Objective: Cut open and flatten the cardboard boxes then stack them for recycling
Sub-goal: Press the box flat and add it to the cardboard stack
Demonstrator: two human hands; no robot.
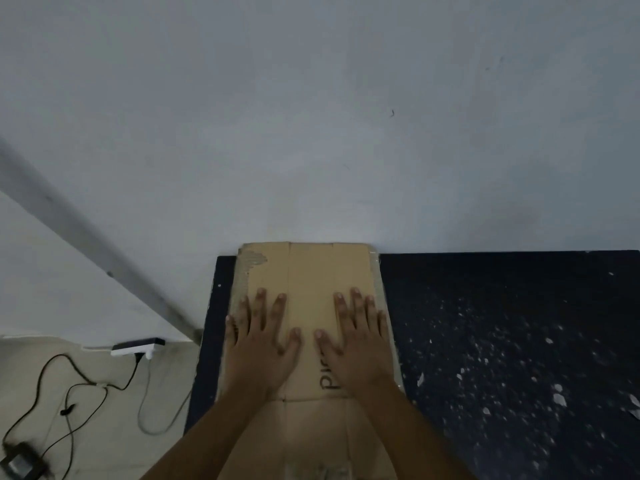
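A flattened brown cardboard box (pixel 308 271) lies on the left part of a dark table (pixel 502 323), its far edge against the wall. Its top left corner is torn and dark printed letters show near my right palm. My left hand (pixel 258 344) lies flat on the cardboard with fingers spread and straight. My right hand (pixel 356 341) presses flat beside it, fingers spread too. Both thumbs point inward, a small gap apart. My forearms cover the near part of the cardboard.
White paper scraps (pixel 557 398) litter the right side of the dark table. On the floor to the left lie a white power strip (pixel 138 347), black cables (pixel 79 386) and a dark adapter (pixel 19 462). A plain pale wall (pixel 311 133) stands behind the table.
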